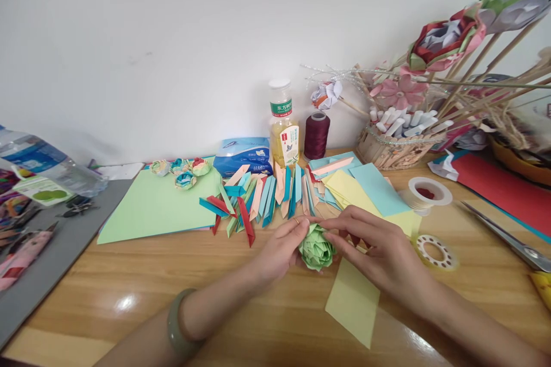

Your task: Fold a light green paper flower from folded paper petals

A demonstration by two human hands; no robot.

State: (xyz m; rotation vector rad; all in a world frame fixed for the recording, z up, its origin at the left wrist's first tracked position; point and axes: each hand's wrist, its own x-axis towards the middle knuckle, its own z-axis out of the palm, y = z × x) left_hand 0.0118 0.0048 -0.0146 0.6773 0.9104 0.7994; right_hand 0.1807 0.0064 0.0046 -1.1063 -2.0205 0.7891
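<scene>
A green folded-paper flower (317, 248) is held up between both hands, over the wooden table. My left hand (284, 246) grips its left side, the thumb on top and the other fingers partly hidden beneath it. On the right side, my right hand (374, 241) pinches the flower's edge with thumb and forefinger. A yellow paper sheet (353, 301) lies below the right hand. Just beyond the hands spreads a row of folded paper strips (267, 198) in red, blue, green and peach.
Small paper flowers (185, 179) rest on green sheets (159, 206) at left. Behind stand a tissue pack (243, 155), a bottle (284, 132) and a maroon thread spool (317, 136). At right are tape rolls (435, 252), scissors (512, 241) and a basket of markers (391, 149).
</scene>
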